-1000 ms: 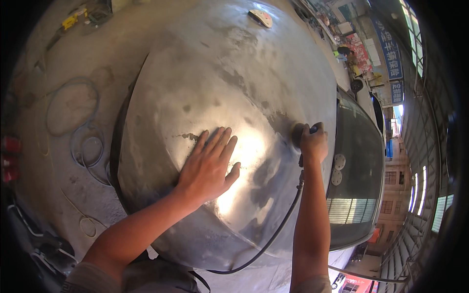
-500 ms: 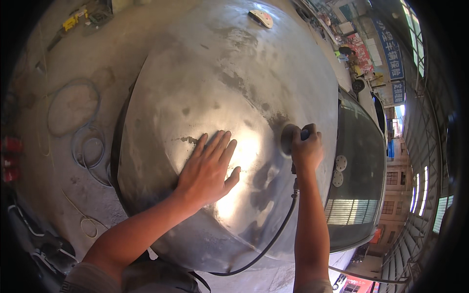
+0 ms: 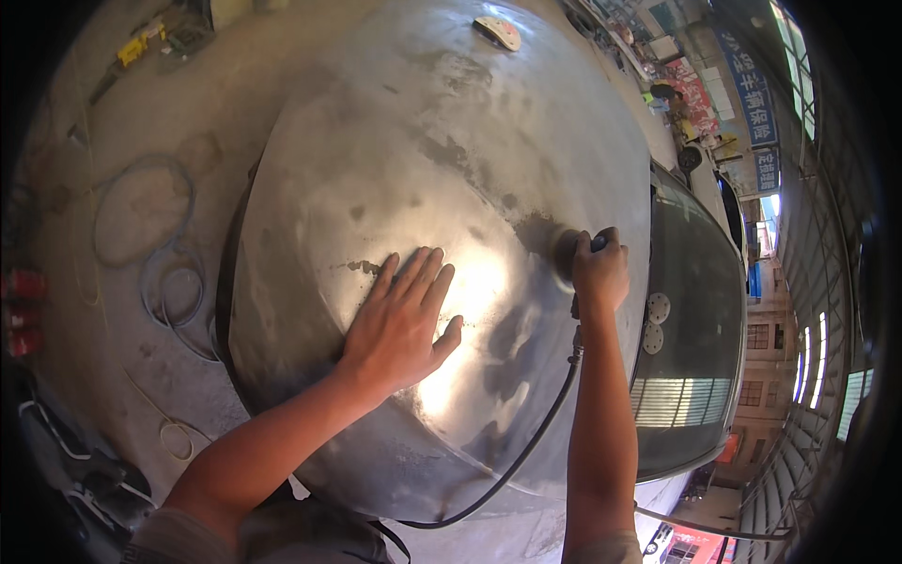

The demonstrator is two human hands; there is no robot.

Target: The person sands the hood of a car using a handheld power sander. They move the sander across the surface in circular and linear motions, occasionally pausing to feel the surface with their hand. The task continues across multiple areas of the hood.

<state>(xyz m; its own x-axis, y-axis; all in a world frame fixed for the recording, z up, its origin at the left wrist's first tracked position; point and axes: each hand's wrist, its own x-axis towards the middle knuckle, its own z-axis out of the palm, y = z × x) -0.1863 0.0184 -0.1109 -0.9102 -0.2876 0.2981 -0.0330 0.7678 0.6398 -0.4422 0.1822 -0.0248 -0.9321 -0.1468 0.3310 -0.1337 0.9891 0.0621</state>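
A large car hood (image 3: pixel 310 207) of bare, dull grey metal with darker patches fills the middle. My left hand (image 3: pixel 399 320) lies flat on it with the fingers spread, holding nothing. At the hood's right side, my right hand (image 3: pixel 601 273) is wrapped round the top of a round air sander (image 3: pixel 565 252). The sander's disc rests against the metal beside a dark patch; its underside is hidden. From its handle a black air hose (image 3: pixel 540 434) curves down and left across the hood toward my body.
Two round sanding discs (image 3: pixel 654 336) lie by the dark windshield (image 3: pixel 691 301). A pale pad-like object (image 3: pixel 498 34) sits on the hood's far end. Looped hose (image 3: pixel 160 282) lies on the floor at left, with yellow tools (image 3: pixel 136 49) farther up and red objects (image 3: pixel 23 310) at the left edge.
My right hand has shifted the sander slightly to the right and a little up along the hood, and the hose has followed. My left hand stays in nearly the same place.
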